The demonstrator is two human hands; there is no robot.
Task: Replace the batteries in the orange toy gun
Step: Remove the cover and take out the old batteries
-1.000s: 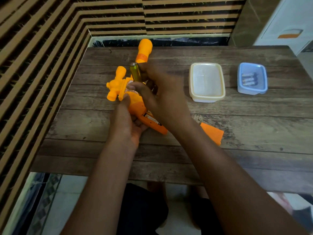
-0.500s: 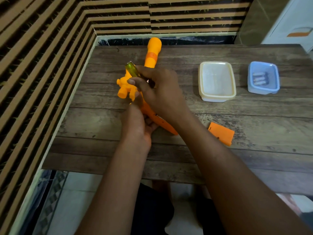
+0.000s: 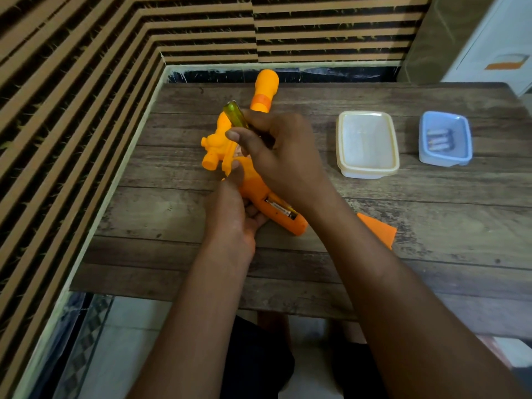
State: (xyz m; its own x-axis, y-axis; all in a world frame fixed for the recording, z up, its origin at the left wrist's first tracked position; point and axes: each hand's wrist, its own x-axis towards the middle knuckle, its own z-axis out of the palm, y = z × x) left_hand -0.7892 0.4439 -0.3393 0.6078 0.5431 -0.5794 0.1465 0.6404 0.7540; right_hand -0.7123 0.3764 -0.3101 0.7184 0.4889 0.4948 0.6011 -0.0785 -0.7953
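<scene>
Little has shifted: right hand (image 3: 283,156) still grips the screwdriver (image 3: 236,114), left hand (image 3: 233,214) clamps the toy gun (image 3: 253,180). Lever the battery (image 3: 280,209) gently.

Wood table (image 3: 403,283), striped wall (image 3: 72,82).

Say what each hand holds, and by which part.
Right hand: screwdriver, gripped by its green handle. Left hand: orange toy gun, held where grip meets body.

No legible text, labels or numbers on anything.
</scene>
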